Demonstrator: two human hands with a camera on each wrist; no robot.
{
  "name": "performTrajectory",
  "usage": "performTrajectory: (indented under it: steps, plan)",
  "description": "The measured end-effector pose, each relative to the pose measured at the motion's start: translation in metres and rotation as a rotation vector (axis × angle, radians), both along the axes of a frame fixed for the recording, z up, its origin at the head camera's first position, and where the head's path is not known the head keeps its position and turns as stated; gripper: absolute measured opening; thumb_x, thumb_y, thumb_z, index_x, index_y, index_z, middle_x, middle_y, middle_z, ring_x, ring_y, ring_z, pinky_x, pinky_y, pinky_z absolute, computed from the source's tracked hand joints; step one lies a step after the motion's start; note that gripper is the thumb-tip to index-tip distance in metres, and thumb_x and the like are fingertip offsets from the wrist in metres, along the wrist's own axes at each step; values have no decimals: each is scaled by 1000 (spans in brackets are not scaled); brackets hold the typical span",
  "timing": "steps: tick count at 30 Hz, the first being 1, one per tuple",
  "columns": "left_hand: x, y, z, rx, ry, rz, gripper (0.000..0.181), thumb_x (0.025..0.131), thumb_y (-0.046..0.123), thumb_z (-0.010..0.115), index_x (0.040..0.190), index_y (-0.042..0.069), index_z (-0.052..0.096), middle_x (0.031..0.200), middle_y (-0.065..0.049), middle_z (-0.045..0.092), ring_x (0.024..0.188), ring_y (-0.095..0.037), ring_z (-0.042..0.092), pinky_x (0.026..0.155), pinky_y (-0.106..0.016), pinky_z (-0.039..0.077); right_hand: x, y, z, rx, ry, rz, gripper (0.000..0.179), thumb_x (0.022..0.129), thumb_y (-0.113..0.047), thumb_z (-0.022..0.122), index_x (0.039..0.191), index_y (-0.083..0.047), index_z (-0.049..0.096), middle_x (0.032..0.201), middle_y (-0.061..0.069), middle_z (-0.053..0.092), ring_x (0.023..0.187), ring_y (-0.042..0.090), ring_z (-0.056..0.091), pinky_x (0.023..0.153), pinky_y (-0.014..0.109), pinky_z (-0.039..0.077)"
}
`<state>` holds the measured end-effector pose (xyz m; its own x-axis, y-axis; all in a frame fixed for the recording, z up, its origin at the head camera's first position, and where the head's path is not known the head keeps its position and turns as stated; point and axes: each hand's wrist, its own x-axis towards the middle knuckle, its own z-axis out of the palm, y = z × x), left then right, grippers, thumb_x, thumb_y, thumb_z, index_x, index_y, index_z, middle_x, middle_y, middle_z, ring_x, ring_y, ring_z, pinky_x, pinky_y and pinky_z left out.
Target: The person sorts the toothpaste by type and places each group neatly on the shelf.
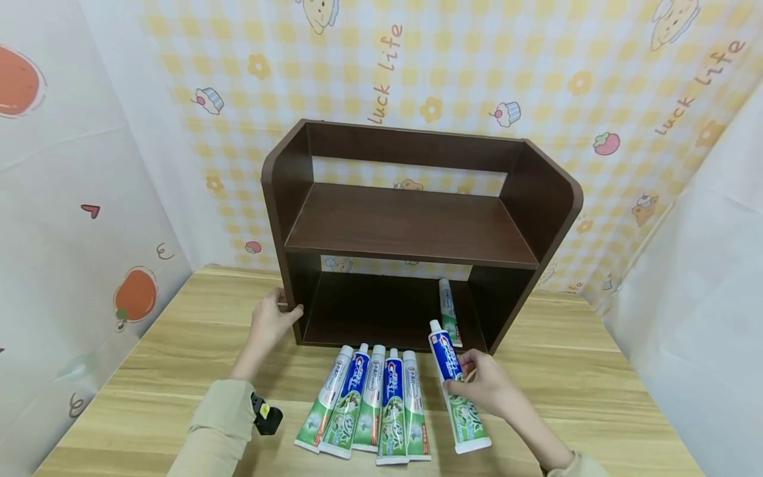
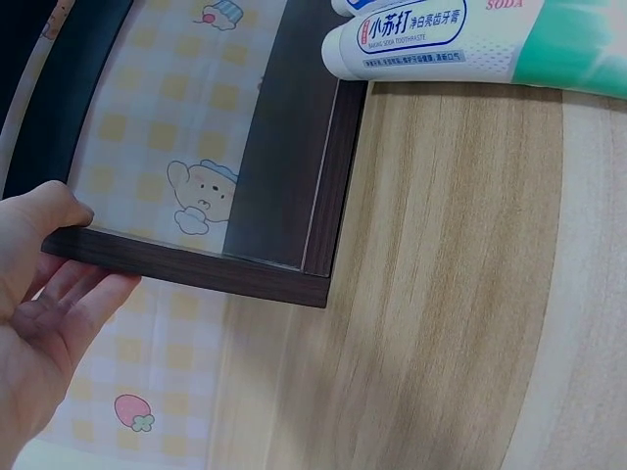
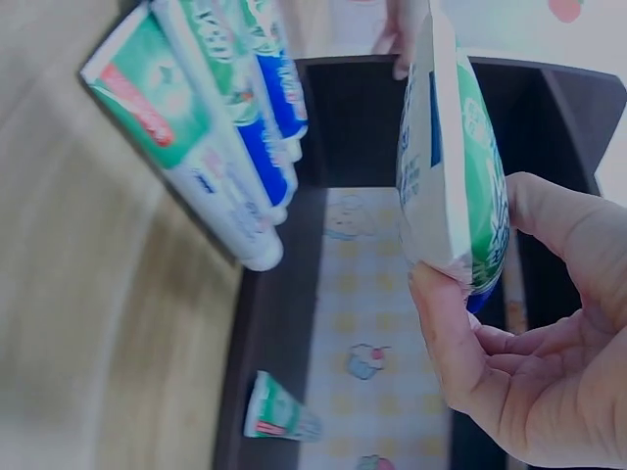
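My left hand point(image 1: 273, 323) holds the left side panel of a dark brown two-level shelf point(image 1: 411, 218). In the left wrist view, its thumb lies on one face of the panel's edge point(image 2: 196, 267) and the fingers on the other. Just in front of the shelf's lower right, my right hand point(image 1: 485, 385) pinches a blue, white and green toothpaste tube point(image 1: 469, 425), cap end tilted toward the shelf. Behind it, another toothpaste tube point(image 1: 447, 306), white and green, lies inside the lower compartment near the right wall.
Several toothpaste tubes point(image 1: 393, 407) lie side by side on the wooden table point(image 1: 572, 371), left of my right hand, caps toward the shelf. Blue-and-white tubes alternate with white-and-green ones. A patterned cloth point(image 1: 465, 73) hangs behind the shelf, with white cloth at both sides.
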<state>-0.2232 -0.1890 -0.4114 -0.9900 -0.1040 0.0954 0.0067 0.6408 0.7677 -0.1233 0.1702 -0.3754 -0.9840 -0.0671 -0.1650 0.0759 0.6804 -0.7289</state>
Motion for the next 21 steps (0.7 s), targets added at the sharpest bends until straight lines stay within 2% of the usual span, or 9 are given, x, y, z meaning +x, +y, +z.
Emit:
performTrajectory:
  steps: [10, 21]
  plan:
    - [0, 0, 0, -14, -6, 3, 43, 85, 18, 57, 117, -9, 46, 118, -30, 53, 102, -42, 59, 78, -44, 54, 2, 6, 29, 35, 74, 22, 42, 70, -15, 75, 100, 6, 54, 83, 8, 57, 67, 14, 50, 51, 21, 46]
    - [0, 0, 0, -12, -2, 8, 41, 85, 18, 57, 115, -8, 47, 117, -30, 54, 102, -42, 58, 79, -44, 54, 0, 12, 53, 17, 86, 59, 46, 74, -16, 72, 106, 9, 51, 85, 11, 57, 68, 15, 50, 53, 20, 47]
